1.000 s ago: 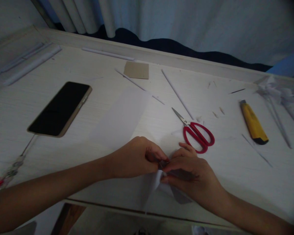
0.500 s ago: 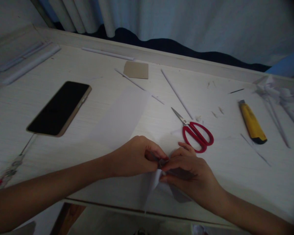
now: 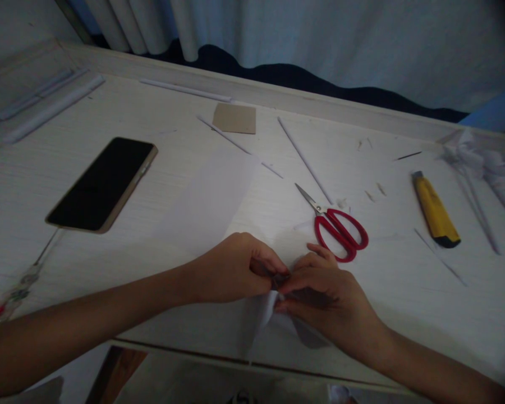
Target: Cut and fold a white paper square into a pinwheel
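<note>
Both my hands meet near the front edge of the white table (image 3: pixel 404 314). My left hand (image 3: pixel 231 269) is closed in a pinch on a small white piece of paper (image 3: pixel 264 314). My right hand (image 3: pixel 324 297) pinches the same paper from the other side, fingertips touching those of the left. The paper hangs down folded between them, partly hidden by my fingers. A flat white sheet (image 3: pixel 210 196) lies just beyond my left hand. Red-handled scissors (image 3: pixel 339 230) lie shut right behind my right hand.
A black phone (image 3: pixel 103 182) lies face up at the left. A yellow utility knife (image 3: pixel 435 210) is at the right, with thin rolled paper sticks (image 3: pixel 305 163) and a brown card square (image 3: pixel 234 119) farther back. More paper rolls (image 3: pixel 488 174) are heaped at the far right.
Nothing has visibly moved apart from a slight shift of the view; both hands keep pinching the paper in the same place.
</note>
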Demonstrator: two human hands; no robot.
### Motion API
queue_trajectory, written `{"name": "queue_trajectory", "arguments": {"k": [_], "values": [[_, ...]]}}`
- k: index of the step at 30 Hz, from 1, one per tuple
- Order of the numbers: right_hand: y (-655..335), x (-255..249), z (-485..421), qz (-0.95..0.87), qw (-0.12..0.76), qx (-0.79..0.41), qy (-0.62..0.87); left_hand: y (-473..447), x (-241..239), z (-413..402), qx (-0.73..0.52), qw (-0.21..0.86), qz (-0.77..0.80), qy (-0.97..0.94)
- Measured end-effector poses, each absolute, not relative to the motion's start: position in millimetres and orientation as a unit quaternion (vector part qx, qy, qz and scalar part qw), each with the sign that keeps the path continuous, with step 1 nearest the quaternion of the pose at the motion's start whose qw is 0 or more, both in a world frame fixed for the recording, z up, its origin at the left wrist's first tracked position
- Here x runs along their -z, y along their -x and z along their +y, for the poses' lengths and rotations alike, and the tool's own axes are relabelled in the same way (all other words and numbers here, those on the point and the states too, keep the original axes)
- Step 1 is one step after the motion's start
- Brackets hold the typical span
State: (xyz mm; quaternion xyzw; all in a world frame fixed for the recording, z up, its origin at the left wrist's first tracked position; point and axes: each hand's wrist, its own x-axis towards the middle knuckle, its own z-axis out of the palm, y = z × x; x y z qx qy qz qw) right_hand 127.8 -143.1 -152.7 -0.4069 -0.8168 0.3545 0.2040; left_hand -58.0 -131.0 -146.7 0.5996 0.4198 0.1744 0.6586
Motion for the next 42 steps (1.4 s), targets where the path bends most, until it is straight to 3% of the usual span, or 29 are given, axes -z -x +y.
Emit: {"name": "queue_trajectory", "arguments": {"k": [32, 42], "values": [[-128.5, 144.3, -141.3, -0.826, 0.213, -0.367, 0.371, 58.6, 142.6, -129.0, -0.146, 0.612, 0.418, -0.656], [-130.0, 143.1, -142.9, -0.83, 0.218, -0.359, 0.367, 58.0, 142.9, -127.4, -0.163, 0.649, 0.425, -0.609]]}}
